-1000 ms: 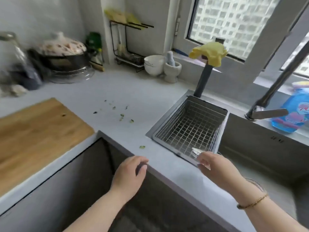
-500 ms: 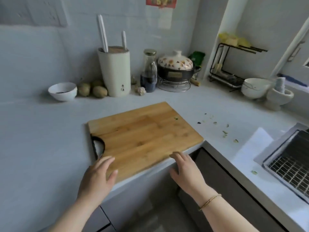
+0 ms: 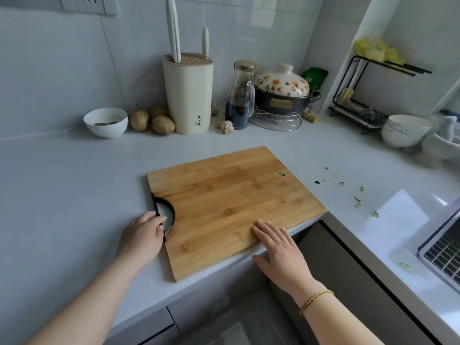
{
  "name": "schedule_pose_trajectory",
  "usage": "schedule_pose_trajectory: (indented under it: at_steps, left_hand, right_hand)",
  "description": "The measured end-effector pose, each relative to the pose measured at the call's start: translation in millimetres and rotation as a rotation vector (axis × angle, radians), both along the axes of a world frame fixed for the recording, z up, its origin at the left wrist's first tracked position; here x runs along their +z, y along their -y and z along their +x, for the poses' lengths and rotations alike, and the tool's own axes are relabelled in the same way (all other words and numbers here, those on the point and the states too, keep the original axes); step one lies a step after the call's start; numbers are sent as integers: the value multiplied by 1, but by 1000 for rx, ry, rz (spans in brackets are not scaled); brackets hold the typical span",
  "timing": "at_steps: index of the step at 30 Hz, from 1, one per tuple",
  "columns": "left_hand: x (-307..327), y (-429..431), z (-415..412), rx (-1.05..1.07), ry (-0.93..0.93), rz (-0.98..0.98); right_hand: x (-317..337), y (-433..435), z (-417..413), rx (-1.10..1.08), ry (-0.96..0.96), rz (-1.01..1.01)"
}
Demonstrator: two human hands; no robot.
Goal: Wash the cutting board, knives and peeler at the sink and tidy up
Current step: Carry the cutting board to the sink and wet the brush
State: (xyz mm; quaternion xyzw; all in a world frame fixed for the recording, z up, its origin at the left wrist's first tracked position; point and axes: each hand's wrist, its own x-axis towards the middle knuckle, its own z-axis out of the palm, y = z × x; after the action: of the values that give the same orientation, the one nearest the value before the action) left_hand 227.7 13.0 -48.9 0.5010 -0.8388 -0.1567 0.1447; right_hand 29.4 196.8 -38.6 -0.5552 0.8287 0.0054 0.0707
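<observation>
Lying on the counter (image 3: 74,183), a bamboo cutting board (image 3: 231,205) is held.
Gripped by left hand (image 3: 143,232); right hand (image 3: 278,247) laid flat on it, fingers straight.

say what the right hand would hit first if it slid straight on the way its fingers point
The right hand lies flat on the cutting board, fingers aimed forward-left. Only bare board, then counter lies ahead; first obstacle is probably the knife block or the potatoes beside it, depth unclear.
</observation>
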Motion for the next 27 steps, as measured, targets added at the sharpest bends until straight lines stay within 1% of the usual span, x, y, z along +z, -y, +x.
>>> schedule_pose_trajectory:
  at_steps: [2, 4, 5, 6, 8, 11, 13, 14, 15, 17, 18, 19, 20, 22, 23, 25, 27]
  left_hand:
    - [2, 6, 7, -162, 130, -188]
    - [-5, 13, 16, -335, 139, -380]
    - [-6, 15, 20, -372, 158, -429]
    - [-9, 16, 23, -410, 177, -419]
    - [-9, 15, 24, -452, 139, -385]
    - [-9, -1, 17, -457, 14, -368]
    - [-11, -13, 14, -430, -64, -360]
    - [-15, -17, 14, -410, -89, -372]
    - [-15, -22, 16, -383, -93, -366]
    - [-17, -28, 19, -324, -102, -364]
    - [-19, -30, 19, -302, -103, -382]
    - [-18, -32, 19, -289, -93, -369]
    - [-20, -34, 18, -282, -97, -386]
    - [-21, -42, 18, -272, -110, -390]
    - [-21, -48, 17, -268, -111, -380]
    - [-23, -60, 16, -267, -107, -366]
    - [-25, -72, 16, -244, -121, -352]
  right_hand:
    - [1, -1, -2, 20, -32, 2]
    - [0, -3, -6, 52, -48, -9]
    - [1, -4, -8, 45, -35, -28]
    - [0, -4, -10, 30, -34, -41]
    - [-3, -7, -14, 22, -39, -85]
    - [-5, -9, -20, 15, 89, -215]
    - [-4, -11, -21, -13, 233, -296]
    - [-4, -13, -20, -93, 309, -367]
    - [-3, -16, -16, -231, 386, -475]
    - [-1, -19, -9, -634, 583, -716]
    - [-2, -20, -6, -824, 723, -754]
    - [-5, -19, -4, -944, 892, -730]
    - [-8, -17, -1, -999, 1088, -660]
    - [-12, -9, 6, -1009, 1508, -545]
    - [-13, -6, 9, -987, 1644, -495]
    - [-15, -5, 12, -926, 1772, -452]
    - [-14, -7, 10, -894, 1822, -482]
